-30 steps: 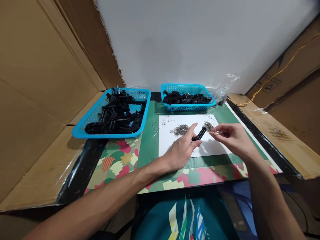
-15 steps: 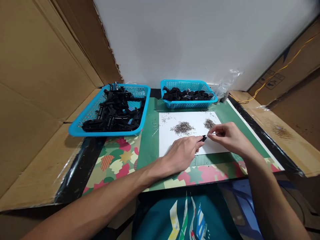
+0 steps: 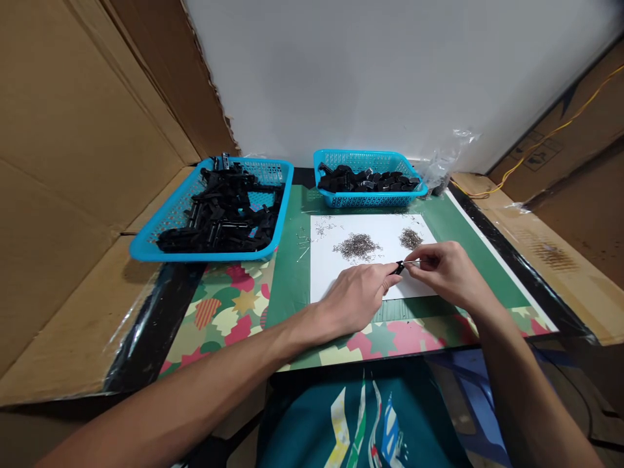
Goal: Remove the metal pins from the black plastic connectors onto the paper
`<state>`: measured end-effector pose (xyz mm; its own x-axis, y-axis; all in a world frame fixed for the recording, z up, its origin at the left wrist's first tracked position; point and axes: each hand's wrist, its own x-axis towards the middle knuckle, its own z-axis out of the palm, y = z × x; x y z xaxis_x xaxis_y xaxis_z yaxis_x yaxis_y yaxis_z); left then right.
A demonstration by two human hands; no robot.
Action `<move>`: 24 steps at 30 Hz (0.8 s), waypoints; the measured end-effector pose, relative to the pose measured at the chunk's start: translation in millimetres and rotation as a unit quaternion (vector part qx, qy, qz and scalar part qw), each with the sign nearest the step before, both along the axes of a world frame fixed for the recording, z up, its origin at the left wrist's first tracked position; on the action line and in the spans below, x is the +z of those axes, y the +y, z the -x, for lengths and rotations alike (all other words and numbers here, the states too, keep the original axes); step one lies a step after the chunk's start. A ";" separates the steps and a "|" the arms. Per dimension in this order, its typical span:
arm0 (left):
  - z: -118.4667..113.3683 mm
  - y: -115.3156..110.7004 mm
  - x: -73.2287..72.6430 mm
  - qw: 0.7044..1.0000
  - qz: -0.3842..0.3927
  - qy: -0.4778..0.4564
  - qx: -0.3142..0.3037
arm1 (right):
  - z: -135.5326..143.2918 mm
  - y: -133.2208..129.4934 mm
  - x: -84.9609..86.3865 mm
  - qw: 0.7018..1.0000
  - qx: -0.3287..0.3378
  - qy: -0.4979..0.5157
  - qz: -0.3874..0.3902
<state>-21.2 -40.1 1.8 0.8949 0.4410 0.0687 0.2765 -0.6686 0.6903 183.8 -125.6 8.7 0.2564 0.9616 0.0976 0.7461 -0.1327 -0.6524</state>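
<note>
A small black plastic part (image 3: 399,267) is pinched in my left hand (image 3: 359,291), whose fingers cover most of it. My right hand (image 3: 446,268) grips a thin metal pin (image 3: 412,261), its tip meeting the right end of the part. Both hands are above a white sheet (image 3: 324,278). On that sheet lie a larger pile of tiny bent metal pieces (image 3: 358,246) and a smaller pile of similar pieces (image 3: 411,238), the latter just beyond my right fingertips.
A large blue basket (image 3: 205,256) full of black plastic parts stands at the left. Farther back, another blue basket (image 3: 370,201) holds smaller black pieces, with a clear plastic bag (image 3: 441,170) beside it. Several thin pins (image 3: 303,247) lie left of the sheet. Cardboard walls (image 3: 73,162) flank the table.
The pin in my right hand has come closer to the black part and now meets its end. My left hand keeps its hold, and the view has shifted slightly.
</note>
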 end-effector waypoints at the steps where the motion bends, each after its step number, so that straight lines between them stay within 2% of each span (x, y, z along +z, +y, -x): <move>1: -0.2 0.0 -0.3 1.000 -0.004 0.001 0.000 | 0.2 -0.1 -0.6 1.000 -0.002 -0.004 0.001; 9: 0.1 0.0 -1.7 1.000 -0.021 0.009 -0.001 | -0.7 1.8 2.0 0.999 0.014 -0.036 0.018; 17: 0.6 -0.1 -2.7 1.000 -0.024 0.008 0.000 | -13.9 -8.2 12.5 0.993 0.088 -0.008 0.073; 19: 0.2 0.4 -5.3 1.000 -0.026 0.002 -0.003 | -16.1 -9.9 12.8 0.996 0.072 -0.003 0.044; 24: -0.4 1.2 -9.8 1.000 -0.024 -0.004 -0.004 | -12.4 -5.2 5.5 0.996 0.024 0.024 -0.084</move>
